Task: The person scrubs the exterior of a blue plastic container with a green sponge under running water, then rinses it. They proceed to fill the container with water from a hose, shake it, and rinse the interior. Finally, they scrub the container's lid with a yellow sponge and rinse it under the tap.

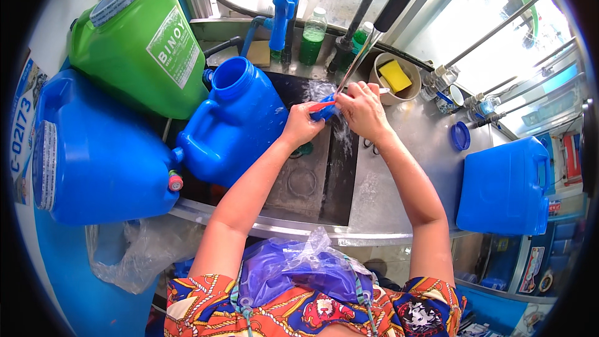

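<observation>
My left hand (304, 125) is closed on a small blue plastic piece (322, 112) over the sink (293, 209). A narrow red strip (323, 105) lies across that piece, by my left fingertips. Pinched together close beside it are the fingers of my right hand (365, 111). A whitish tip (383, 90) sticks out past them; whether it belongs to the red strip is hidden. Water (357, 59) runs down onto the hands and splashes around the blue piece. Left of my hands, a blue jug (249, 112) with an uncovered mouth leans in the sink.
A green container (137, 50) and a large blue container (106, 150) stand at the left. Behind are a blue tap (284, 15), a green-filled bottle (313, 37) and a tub (405, 95) with a yellow sponge (395, 76). A blue ring-shaped cap (460, 136) and blue jerrycan (504, 187) sit right.
</observation>
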Demonstrator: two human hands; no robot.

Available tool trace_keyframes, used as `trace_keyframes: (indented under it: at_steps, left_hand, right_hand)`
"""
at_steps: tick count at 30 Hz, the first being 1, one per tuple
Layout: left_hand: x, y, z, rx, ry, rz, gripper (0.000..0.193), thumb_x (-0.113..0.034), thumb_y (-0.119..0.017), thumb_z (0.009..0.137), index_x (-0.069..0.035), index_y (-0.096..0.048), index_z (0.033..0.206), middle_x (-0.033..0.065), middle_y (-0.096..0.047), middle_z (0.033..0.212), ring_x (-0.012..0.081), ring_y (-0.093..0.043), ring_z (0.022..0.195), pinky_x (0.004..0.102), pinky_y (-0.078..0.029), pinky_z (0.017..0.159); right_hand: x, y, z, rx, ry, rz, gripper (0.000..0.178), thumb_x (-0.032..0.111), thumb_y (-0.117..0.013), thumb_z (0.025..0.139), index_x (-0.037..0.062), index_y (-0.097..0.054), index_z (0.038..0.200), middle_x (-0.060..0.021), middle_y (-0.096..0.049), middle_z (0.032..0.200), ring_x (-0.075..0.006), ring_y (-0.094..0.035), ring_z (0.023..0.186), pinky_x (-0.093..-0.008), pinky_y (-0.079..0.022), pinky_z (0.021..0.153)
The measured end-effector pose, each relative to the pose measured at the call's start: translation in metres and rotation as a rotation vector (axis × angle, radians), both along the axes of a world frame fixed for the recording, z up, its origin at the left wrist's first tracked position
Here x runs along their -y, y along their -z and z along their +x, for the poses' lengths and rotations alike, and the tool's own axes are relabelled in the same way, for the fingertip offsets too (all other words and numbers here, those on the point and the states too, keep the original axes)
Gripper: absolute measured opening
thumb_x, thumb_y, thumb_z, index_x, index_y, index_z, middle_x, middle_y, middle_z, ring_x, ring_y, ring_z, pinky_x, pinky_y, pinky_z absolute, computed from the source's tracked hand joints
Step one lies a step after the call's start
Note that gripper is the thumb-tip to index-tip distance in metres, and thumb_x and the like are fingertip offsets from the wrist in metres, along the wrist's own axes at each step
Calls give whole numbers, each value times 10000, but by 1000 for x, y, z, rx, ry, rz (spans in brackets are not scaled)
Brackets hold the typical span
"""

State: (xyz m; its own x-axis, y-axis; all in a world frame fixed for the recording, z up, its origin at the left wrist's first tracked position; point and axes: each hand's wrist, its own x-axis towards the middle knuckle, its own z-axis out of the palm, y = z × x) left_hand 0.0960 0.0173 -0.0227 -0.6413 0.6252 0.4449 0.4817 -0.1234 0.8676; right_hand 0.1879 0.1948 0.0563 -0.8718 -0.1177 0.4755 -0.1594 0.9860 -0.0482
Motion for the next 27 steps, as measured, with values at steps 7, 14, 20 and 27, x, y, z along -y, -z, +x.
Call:
trace_keyframes:
  at_steps: [7,14,20,27]
  left_hand:
    - [4,3,-6,73,27,7,333,-63,-718,706,12,-689,1029,92,-714,852,129,-665,770,292,-524,741]
    - [6,8,-8,273,92,57,271,-65,-724,763,24,-685,1015,48,-708,880,80,-634,781,257,-521,734]
    - [10,5,-12,394,103,140,252,-46,-717,774,30,-689,1013,49,-701,867,84,-620,769,254,-519,731]
    - [3,-6,-19,1053,106,636,359,-57,-594,764,8,-602,1116,130,-670,1021,263,-671,886,403,-554,856]
  right_hand:
    - [-1,-2,-3,35,-85,36,86,227,-618,861,148,-653,865,-68,-514,813,-257,-534,870,-410,-366,780]
    - [-4,6,-4,36,-70,-78,284,197,-621,874,229,-704,1144,-41,-497,771,-239,-510,800,-377,-345,738]
    - [-10,25,-6,23,85,-212,286,203,-587,905,202,-685,1173,-58,-519,773,-251,-532,813,-381,-361,741]
    - [31,91,-10,-28,167,-1409,369,262,-512,1011,70,-584,1318,-28,-685,1043,-120,-577,857,-282,-457,781]
